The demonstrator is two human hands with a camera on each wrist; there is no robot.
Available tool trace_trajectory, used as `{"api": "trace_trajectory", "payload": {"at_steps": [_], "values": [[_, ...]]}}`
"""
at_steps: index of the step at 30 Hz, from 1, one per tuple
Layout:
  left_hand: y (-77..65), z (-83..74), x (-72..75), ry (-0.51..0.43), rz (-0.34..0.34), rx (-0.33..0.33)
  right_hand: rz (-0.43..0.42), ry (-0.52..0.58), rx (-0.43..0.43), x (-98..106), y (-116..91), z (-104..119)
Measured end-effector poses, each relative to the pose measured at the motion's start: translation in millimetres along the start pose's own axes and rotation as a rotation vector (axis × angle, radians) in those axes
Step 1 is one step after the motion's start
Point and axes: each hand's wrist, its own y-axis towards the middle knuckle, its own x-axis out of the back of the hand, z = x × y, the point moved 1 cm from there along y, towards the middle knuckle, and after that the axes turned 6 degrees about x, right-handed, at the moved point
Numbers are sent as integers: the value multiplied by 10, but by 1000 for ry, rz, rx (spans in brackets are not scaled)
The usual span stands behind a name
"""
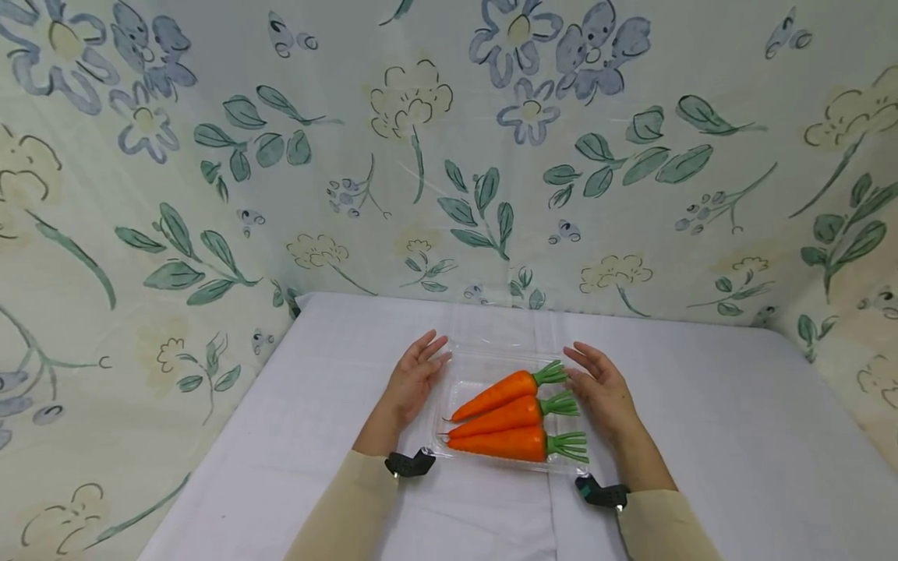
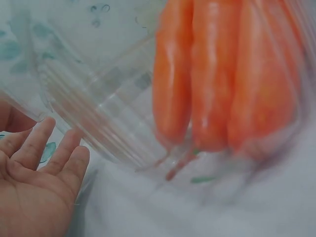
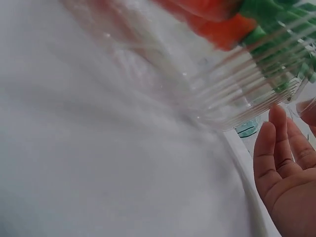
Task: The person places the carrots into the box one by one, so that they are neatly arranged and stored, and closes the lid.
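Clear plastic box (image 1: 466,389): its three orange, green-topped carrots (image 1: 501,417) point tips toward left hand (image 1: 410,383), tops toward right hand (image 1: 605,389); fingers extended, any pinch unclear.

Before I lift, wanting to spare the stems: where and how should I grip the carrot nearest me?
Probably grip the nearest carrot by its thick orange end, just left of the green stems, pinching from above: its body tapers leftward, and another carrot lies along its far side.

Looks like makeshift, booth-like space; screened at back and both sides by floral-printed drapes (image 1: 400,222), patterned with blue blossoms (image 1: 634,37) and green leaves (image 1: 686,164); furnished with white-clothed table (image 1: 730,421) set close to drapes at back; cannot tell whether inside home, lab, workshop or office
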Motion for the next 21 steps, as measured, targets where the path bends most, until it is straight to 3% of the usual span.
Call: {"api": "trace_trajectory", "payload": {"at_steps": [11,21], "values": [[13,5,-10,-2,15,-32,-42,135,22,-16,13,-8],[23,23,-12,-29,8,-56,-30,234,57,-22,26,-56]]}}
